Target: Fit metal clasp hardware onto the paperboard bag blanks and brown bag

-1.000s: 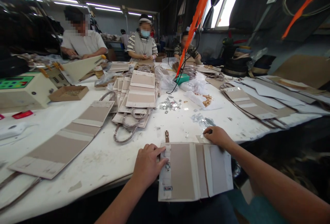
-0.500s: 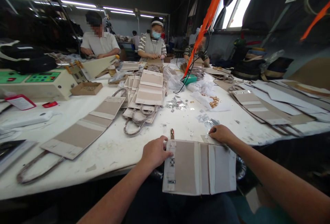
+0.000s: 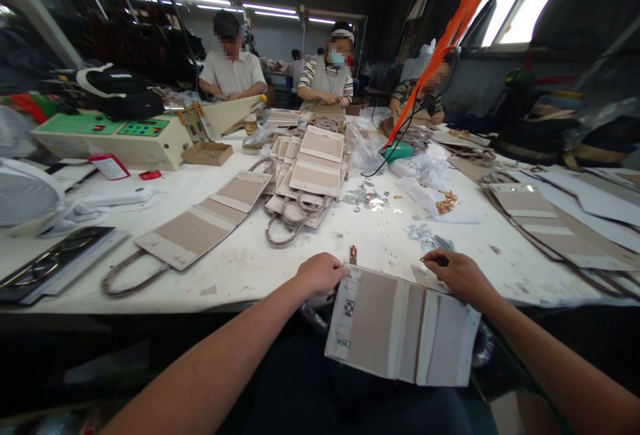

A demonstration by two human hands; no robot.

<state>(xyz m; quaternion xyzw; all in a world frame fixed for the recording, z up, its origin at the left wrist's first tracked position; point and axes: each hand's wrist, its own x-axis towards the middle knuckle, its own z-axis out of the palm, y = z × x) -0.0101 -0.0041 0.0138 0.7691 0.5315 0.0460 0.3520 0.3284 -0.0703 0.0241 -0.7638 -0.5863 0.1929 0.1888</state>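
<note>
A beige bag panel [image 3: 373, 318] with pale glued strips lies tilted at the table's front edge, above my lap. My left hand [image 3: 323, 273] is closed on its upper left corner. Two small metal fittings sit on the panel's left strip, one a square plate [image 3: 349, 308]. A strap end with a metal piece [image 3: 353, 255] sticks out beyond that corner. My right hand [image 3: 460, 276] is over the panel's far right edge, thumb and finger pinched on something small that I cannot make out. Just beyond its fingertips lie thin silvery metal plates [image 3: 433, 241].
A stack of bag panels with handles [image 3: 315, 168] stands mid-table, and another panel [image 3: 205, 221] lies left. Metal bits [image 3: 367, 196], gold-coloured parts [image 3: 447, 201] and more panels [image 3: 555, 221] are spread rightward. An orange strip [image 3: 450, 41] hangs down. Several people work across the table.
The view has swung left. My right hand has lifted slightly from the table by the silvery plates. The panel has tilted a little, with my left hand still on its corner.
</note>
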